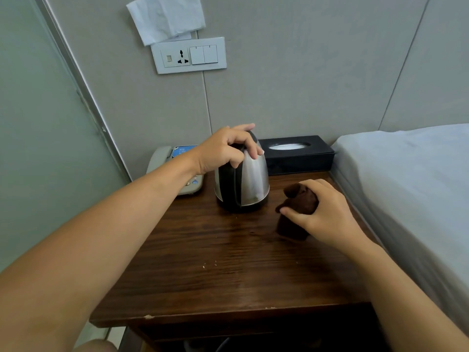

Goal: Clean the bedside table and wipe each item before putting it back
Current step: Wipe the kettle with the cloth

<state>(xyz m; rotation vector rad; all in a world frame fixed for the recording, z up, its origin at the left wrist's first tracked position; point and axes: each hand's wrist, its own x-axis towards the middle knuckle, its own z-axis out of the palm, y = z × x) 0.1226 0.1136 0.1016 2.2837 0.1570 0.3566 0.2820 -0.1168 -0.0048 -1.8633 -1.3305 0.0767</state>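
Nearest to me is the front edge of the dark wooden desk, with a small chip at its front left corner and a few pale crumbs scattered a little behind the edge, left of centre. Farther back I see my left hand on top of the stainless electric kettle, its fingers curled over the black lid and handle, so I read it as gripping the kettle at the top. That kettle stands upright toward the rear of the desk, about mid-width, touching the wood. My right hand sits near the right edge, thumb and fingers wrapped round a bunched brown cloth whose lower end rests on the surface. Behind the kettle to the left, a grey telephone lies at the rear left corner; a black tissue box sits along the rear edge toward the right corner, with the white bed just beside the desk. On the wall above are a socket and switch panel and a sheet of paper. I judge the step in hand to be the kettle: steadied or about to be lifted while the cloth is readied. Next, I think, the cloth must come across to the steel body, with a firm hold on the handle so the kettle does not tip, and the crumbs near the front still need wiping.
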